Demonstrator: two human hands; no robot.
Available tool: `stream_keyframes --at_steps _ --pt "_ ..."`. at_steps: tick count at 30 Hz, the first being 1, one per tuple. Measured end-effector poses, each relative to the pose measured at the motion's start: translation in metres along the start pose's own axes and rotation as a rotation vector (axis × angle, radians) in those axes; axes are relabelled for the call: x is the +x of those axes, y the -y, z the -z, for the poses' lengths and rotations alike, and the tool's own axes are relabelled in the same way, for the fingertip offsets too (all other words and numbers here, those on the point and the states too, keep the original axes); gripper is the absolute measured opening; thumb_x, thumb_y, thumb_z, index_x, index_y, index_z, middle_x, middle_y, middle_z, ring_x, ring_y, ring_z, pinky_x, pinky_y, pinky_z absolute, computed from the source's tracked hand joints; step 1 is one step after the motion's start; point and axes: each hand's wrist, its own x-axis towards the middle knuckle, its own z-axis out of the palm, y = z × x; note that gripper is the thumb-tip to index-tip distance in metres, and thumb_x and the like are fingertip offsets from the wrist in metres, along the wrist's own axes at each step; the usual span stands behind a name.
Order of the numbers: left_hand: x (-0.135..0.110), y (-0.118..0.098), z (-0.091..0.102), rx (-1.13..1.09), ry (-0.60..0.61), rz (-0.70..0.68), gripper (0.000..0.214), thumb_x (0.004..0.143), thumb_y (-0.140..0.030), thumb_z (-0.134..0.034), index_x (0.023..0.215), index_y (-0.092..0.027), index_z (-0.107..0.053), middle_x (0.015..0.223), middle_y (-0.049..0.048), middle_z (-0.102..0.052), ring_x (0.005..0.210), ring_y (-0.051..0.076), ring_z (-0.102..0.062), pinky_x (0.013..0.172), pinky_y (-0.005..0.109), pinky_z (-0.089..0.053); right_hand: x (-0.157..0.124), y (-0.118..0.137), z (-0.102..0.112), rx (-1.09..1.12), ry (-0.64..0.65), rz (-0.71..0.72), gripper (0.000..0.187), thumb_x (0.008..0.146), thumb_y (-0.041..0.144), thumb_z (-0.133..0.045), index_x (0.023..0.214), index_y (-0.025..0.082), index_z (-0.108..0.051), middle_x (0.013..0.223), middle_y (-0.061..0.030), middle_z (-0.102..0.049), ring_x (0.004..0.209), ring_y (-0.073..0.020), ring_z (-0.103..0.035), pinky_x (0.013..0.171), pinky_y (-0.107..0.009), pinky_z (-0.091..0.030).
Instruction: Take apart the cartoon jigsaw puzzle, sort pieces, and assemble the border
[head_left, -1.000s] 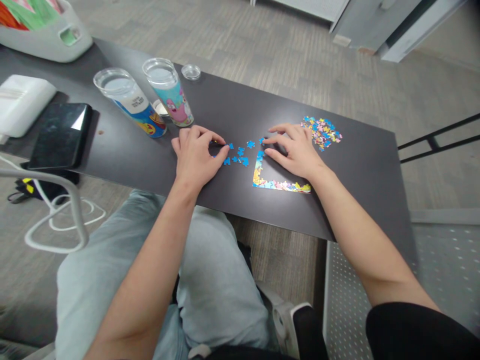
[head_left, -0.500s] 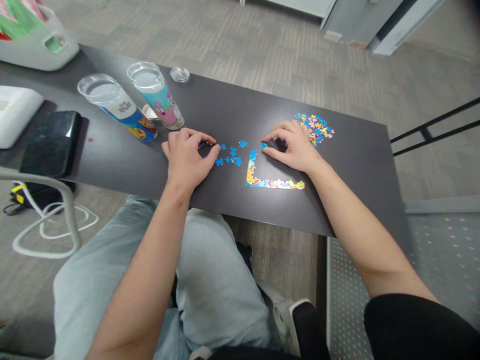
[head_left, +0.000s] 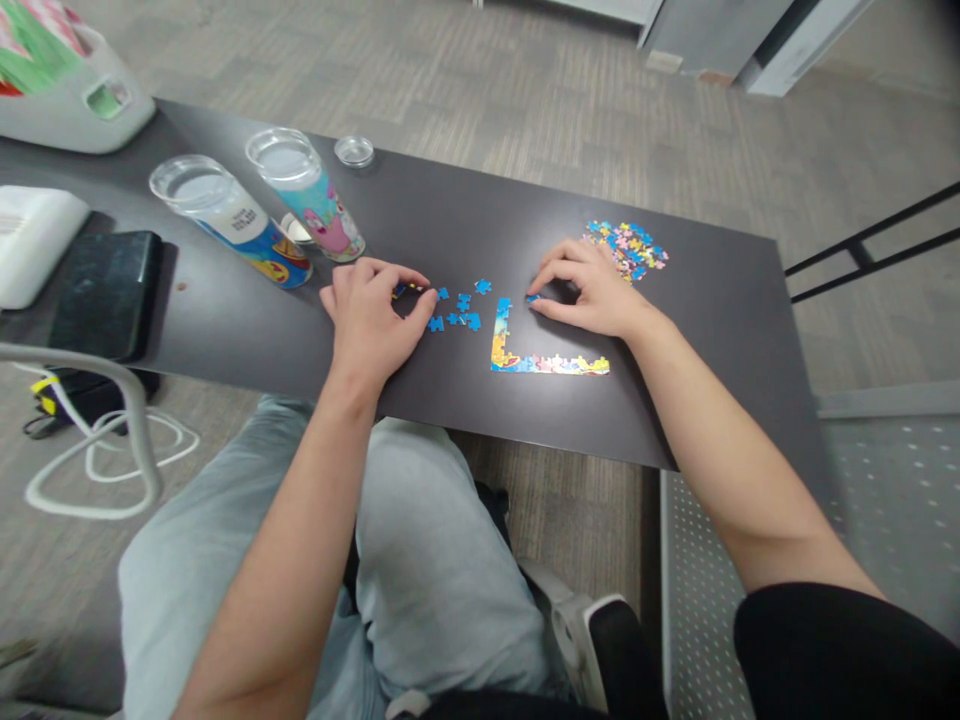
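Note:
My right hand (head_left: pixel 534 291) is closed in a pinch on a small blue jigsaw piece (head_left: pixel 532 298), mostly covered by the fingertips. Just left of it lies an L-shaped strip of joined jigsaw pieces (head_left: pixel 551 365), with a blue upper end and a yellow and pink lower row. My left hand (head_left: pixel 379 312) rests on the table with fingers curved and thumb and index finger slightly apart. Several loose blue jigsaw pieces (head_left: pixel 464 302) lie beside its fingertips, and a few more are partly hidden under it. Behind my right hand spreads a pile of mixed jigsaw pieces (head_left: pixel 637 250).
Two clear-topped printed canisters (head_left: pixel 330 215) stand left of my left hand, with a round clear lid (head_left: pixel 354 151) behind them. Farther left are a black box (head_left: pixel 105 290) and a white device (head_left: pixel 34 240). The dark table (head_left: pixel 435 400) ends just before my knees.
My right hand has shifted slightly to the right, away from the L-shaped strip, with the blue piece still pinched. My left hand has stayed almost in place. The view has tilted a little.

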Motion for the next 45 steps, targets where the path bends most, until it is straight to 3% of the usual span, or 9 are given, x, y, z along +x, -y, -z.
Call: stream_keyframes --at_steps 3,5,10,17,25,32,36,41,45 --pt "-0.001 -0.002 0.001 0.006 0.002 -0.019 0.018 0.115 -0.048 -0.079 0.125 -0.038 -0.090 0.147 0.0134 -0.083 0.158 0.051 -0.060 0.137 0.078 -0.044 -0.001 -0.011 0.005 0.042 -0.017 0.015 0.019 0.107 0.054 -0.096 0.106 0.035 -0.093 0.136 -0.0113 -0.086 0.133 -0.0437 -0.078 0.133 -0.072 -0.055" --pt "-0.003 -0.005 0.001 0.007 0.007 -0.039 0.020 0.116 -0.049 -0.078 0.128 -0.039 -0.091 0.147 0.0139 -0.083 0.158 0.052 -0.060 0.136 0.078 -0.044 -0.001 -0.013 0.004 0.049 -0.038 0.022 0.016 0.108 0.051 -0.093 0.110 0.035 -0.094 0.134 -0.0109 -0.086 0.130 -0.0429 -0.079 0.130 -0.072 -0.057" --pt "-0.006 -0.010 0.001 0.001 0.024 -0.076 0.024 0.116 -0.046 -0.076 0.133 -0.038 -0.092 0.150 0.0142 -0.084 0.160 0.052 -0.061 0.140 0.077 -0.040 0.001 0.011 -0.009 -0.025 -0.012 0.071 0.035 0.121 0.049 -0.081 0.153 0.041 -0.095 0.151 -0.0125 -0.086 0.138 -0.0436 -0.076 0.130 -0.070 -0.055" --pt "-0.002 -0.008 -0.002 0.016 -0.058 0.036 0.025 0.119 -0.030 -0.067 0.125 -0.035 -0.091 0.148 0.0138 -0.086 0.157 0.050 -0.068 0.137 0.073 -0.044 0.000 0.042 -0.014 -0.154 0.145 0.123 0.068 0.132 0.073 -0.058 0.191 0.043 -0.073 0.194 -0.0145 -0.070 0.163 -0.0532 -0.064 0.133 -0.077 -0.048" --pt "-0.003 -0.002 -0.008 0.053 -0.039 -0.013 0.014 0.112 -0.032 -0.086 0.124 -0.034 -0.091 0.145 0.0137 -0.085 0.157 0.051 -0.067 0.135 0.074 -0.044 0.002 0.049 -0.018 -0.072 0.209 0.158 0.089 0.130 0.090 -0.035 0.195 0.039 -0.068 0.199 -0.0081 -0.069 0.173 -0.0520 -0.058 0.137 -0.076 -0.041" --pt "-0.002 0.000 -0.010 0.019 -0.049 -0.048 0.005 0.112 -0.031 -0.087 0.117 -0.031 -0.089 0.142 0.0127 -0.087 0.154 0.049 -0.069 0.133 0.072 -0.043 0.002 0.066 -0.028 -0.088 0.214 0.200 0.071 0.132 0.077 -0.051 0.190 0.043 -0.074 0.203 -0.0080 -0.064 0.174 -0.0529 -0.056 0.136 -0.079 -0.044" --pt "-0.001 0.003 -0.010 0.003 -0.050 -0.064 0.003 0.113 -0.030 -0.088 0.115 -0.032 -0.087 0.143 0.0097 -0.091 0.149 0.046 -0.072 0.132 0.071 -0.041 0.000 0.071 -0.034 -0.083 0.198 0.210 0.066 0.133 0.074 -0.054 0.183 0.041 -0.081 0.200 -0.0095 -0.067 0.173 -0.0522 -0.057 0.138 -0.079 -0.043" --pt "0.000 0.004 -0.009 -0.037 -0.026 -0.109 0.005 0.113 -0.027 -0.088 0.116 -0.032 -0.087 0.126 0.0049 -0.096 0.135 0.040 -0.080 0.134 0.069 -0.040 0.000 0.069 -0.033 -0.040 0.170 0.197 0.065 0.133 0.075 -0.054 0.180 0.040 -0.083 0.196 -0.0110 -0.071 0.171 -0.0511 -0.059 0.139 -0.079 -0.043" --pt "-0.001 0.003 -0.007 -0.163 -0.001 -0.182 0.009 0.114 -0.029 -0.088 0.122 -0.032 -0.089 0.123 0.0018 -0.097 0.121 0.034 -0.087 0.135 0.063 -0.044 0.003 0.070 -0.031 0.026 0.086 0.144 0.061 0.130 0.075 -0.063 0.176 0.040 -0.083 0.181 -0.0112 -0.082 0.164 -0.0490 -0.066 0.139 -0.075 -0.045"
